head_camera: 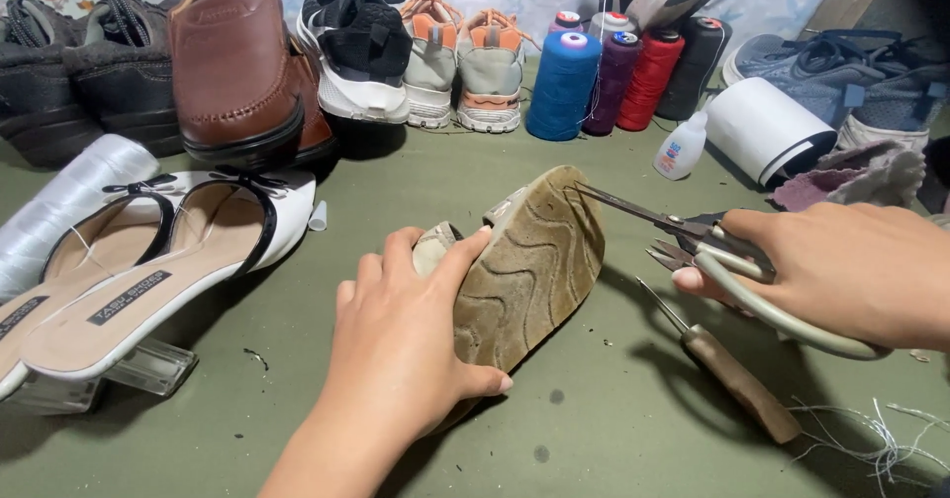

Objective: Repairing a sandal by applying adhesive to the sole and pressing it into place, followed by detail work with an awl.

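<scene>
Sandal [529,270], sole up, gripped at its heel end by left hand [401,345]; right hand [841,270] clasps scissors [683,236], blades closed, tips touching the toe edge, above an awl [732,374].

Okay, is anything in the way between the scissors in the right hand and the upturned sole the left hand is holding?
Nothing visible. The scissors in the right hand already reach the edge of the sole, which the left hand holds. The wooden-handled awl lies below, out of the way.
</scene>
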